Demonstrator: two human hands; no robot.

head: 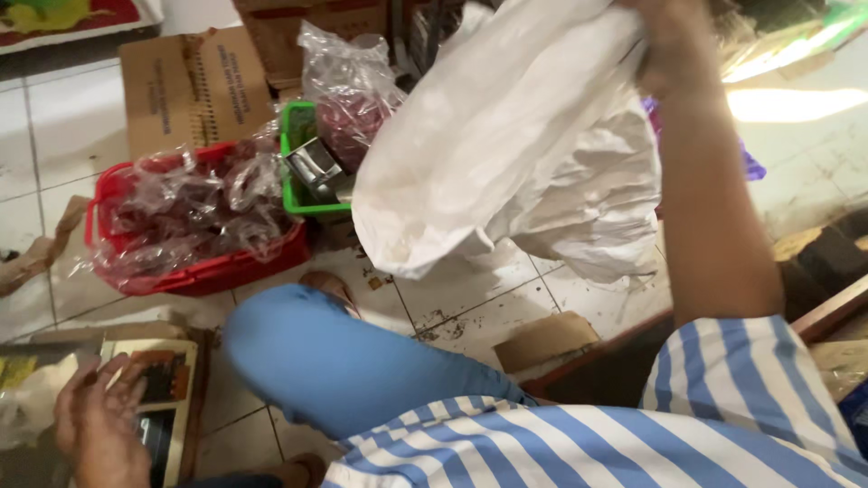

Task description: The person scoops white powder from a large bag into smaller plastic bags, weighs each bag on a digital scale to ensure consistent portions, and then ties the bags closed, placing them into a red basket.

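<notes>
Nearest to you, your left hand (pixel 98 425) rests low at the left edge of view, fingers loosely spread and curled over a flat printed box (pixel 167 398) that lies on the floor. Just right of that box is your bent knee in blue trousers (pixel 334 361), with your blue-and-white striped shirt (pixel 579 434) filling the bottom of the view.

Beyond the knee, on the white tiled floor (pixel 470 307), a scrap of brown cardboard (pixel 545 339) lies to the right. Above it hangs the large white plastic sack (pixel 506 145), lifted off the floor. Your right hand (pixel 669 41) grips the sack's gathered top at the upper edge of view; the fingers are closed around it, though the fingertips themselves are partly hidden.

Left of the sack sits a red basket (pixel 199 271) holding crumpled clear plastic bags of dark red pieces. Between the red basket and the sack stands a green basket (pixel 298 181) with a metal object in it, and a clear bag (pixel 348 90) behind it. Farthest back, behind the red basket, stand brown cardboard cartons (pixel 194 86).
</notes>
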